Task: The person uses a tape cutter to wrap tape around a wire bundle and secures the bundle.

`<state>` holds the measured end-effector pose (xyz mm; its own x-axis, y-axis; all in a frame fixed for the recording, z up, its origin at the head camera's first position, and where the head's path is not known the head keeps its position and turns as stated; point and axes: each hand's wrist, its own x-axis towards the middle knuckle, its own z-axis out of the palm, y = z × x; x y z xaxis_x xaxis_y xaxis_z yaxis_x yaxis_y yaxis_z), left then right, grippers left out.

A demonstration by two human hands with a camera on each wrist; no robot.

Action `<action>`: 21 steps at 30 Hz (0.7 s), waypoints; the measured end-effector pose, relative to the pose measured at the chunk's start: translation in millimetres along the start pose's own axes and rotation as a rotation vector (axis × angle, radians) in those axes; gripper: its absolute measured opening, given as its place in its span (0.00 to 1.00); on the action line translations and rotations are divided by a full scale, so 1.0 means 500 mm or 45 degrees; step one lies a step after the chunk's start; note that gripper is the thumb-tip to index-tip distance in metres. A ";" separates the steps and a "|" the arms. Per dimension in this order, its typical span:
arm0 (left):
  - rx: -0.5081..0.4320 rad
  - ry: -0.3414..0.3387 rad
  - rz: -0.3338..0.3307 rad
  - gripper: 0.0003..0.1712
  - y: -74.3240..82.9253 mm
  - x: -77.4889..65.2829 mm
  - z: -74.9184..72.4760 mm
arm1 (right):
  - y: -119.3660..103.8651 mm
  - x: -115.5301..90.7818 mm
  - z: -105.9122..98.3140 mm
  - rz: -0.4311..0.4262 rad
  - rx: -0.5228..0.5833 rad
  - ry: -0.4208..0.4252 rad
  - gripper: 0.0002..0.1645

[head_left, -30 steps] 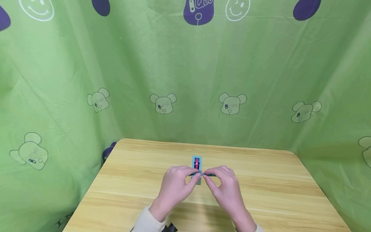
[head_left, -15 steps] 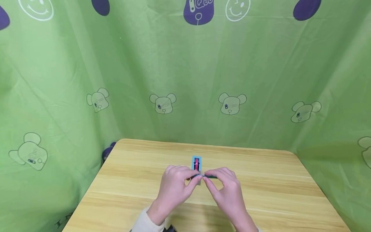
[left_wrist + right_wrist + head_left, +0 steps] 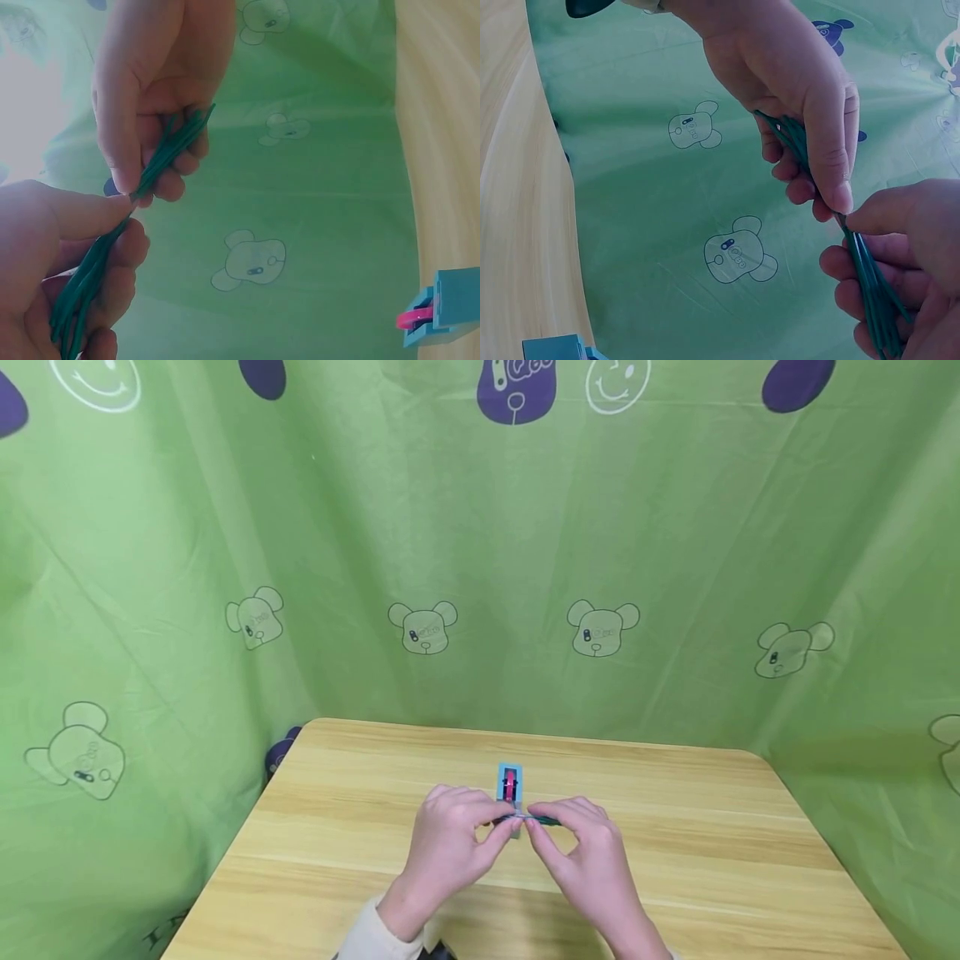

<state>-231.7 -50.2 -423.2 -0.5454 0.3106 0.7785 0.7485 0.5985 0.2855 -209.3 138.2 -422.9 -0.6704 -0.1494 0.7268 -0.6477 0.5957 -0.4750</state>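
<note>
A bundle of thin green strands is pinched near its middle by both hands, a little above the table. My left hand grips one half between thumb and fingers, and my right hand pinches the other half close beside it. The thumb tips nearly meet; fingers hide much of the bundle's middle, so I cannot tell whether anything is wrapped there. In the right wrist view, loose strand ends fan out against the right palm. Just beyond the hands, a light blue tape dispenser carries a pink roll.
The wooden table extends to both sides of the hands. Green curtains printed with cartoon bear heads stand behind and around it. Something black shows by the left sleeve at the bottom edge.
Both hands keep the bundle pinched in nearly the same place, with small shifts of the fingers. The bundle sits slightly lower in the head view. The tape dispenser stays put.
</note>
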 end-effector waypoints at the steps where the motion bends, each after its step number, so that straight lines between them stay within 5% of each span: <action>1: 0.000 -0.002 0.002 0.05 0.000 -0.001 0.000 | 0.000 0.000 0.000 0.001 -0.003 0.000 0.10; 21: -0.031 -0.008 -0.010 0.06 -0.002 -0.003 0.003 | 0.007 -0.003 0.010 -0.096 -0.053 0.064 0.07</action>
<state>-232.3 -50.2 -425.7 -0.5537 0.3105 0.7727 0.7531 0.5827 0.3055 -212.4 136.5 -428.0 -0.6009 -0.1560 0.7839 -0.6792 0.6167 -0.3979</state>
